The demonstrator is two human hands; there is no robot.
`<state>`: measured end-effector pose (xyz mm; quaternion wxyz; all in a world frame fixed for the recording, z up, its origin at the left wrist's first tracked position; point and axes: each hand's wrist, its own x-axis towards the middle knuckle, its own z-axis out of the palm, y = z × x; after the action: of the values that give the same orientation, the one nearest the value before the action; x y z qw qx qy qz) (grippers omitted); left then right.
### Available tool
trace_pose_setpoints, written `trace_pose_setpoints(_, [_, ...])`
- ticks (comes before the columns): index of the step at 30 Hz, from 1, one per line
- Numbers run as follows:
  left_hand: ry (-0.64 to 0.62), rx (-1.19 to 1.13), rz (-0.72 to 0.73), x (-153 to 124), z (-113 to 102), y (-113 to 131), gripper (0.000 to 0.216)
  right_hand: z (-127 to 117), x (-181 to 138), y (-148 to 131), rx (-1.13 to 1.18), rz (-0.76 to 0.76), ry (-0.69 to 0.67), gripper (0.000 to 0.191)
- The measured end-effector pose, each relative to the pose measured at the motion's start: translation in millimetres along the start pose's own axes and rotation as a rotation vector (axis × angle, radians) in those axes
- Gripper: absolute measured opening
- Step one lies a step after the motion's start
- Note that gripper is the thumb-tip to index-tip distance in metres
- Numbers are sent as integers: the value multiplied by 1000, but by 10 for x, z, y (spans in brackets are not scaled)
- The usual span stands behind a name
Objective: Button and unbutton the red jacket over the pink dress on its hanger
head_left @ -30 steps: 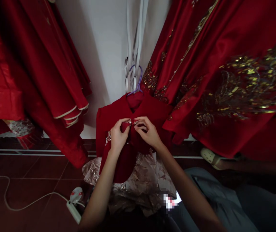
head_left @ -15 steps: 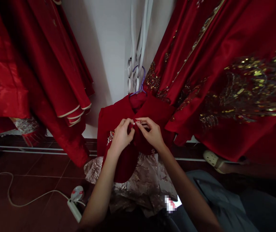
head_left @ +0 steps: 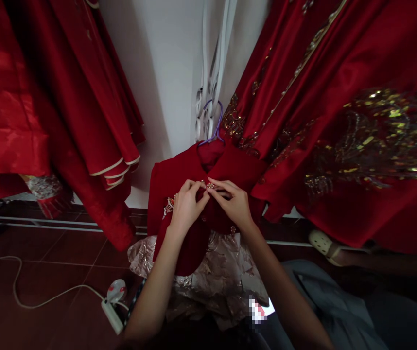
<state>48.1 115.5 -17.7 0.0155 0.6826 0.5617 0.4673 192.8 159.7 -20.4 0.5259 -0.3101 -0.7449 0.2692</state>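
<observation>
A red jacket (head_left: 174, 171) hangs in front of me on a purple hanger (head_left: 217, 127). At its front opening my left hand (head_left: 188, 203) is closed in a pinch, thumb and forefinger meeting at the edge. Facing it, my right hand (head_left: 233, 201) pinches a small jewelled button (head_left: 210, 186) between thumb and fingertips. Another beaded button (head_left: 233, 229) shows lower on the front. Beside my left hand sits a beaded ornament (head_left: 168, 206). A shiny pale pink skirt (head_left: 219, 262) spreads below the jacket. What exactly my left fingertips hold is too small to make out.
Red garments (head_left: 80, 97) hang at left, and sequined red gowns (head_left: 376, 141) at right. A power strip (head_left: 112, 315) with a white cord lies on the tiled floor. Another person's foot in a cream clog (head_left: 323, 244) and grey-blue trousers (head_left: 325, 296) are at right.
My fingertips have shifted slightly at the jacket's front, and the jewelled button now shows more plainly between them. The whole view has moved a little.
</observation>
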Motion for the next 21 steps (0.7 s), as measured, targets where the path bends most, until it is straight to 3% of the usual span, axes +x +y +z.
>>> trace_pose_setpoints(14, [-50,50,94,27,61,9,9,10,35,34,15,11,-47,38])
trace_pose_setpoints(17, [-36,-15,70,-5,123,20,14,48,66,61,-71,16,-20,36])
trace_pose_setpoints(21, [-66,-208,80,-57,162,-33,32,97,-16,139,-18,69,-14,52])
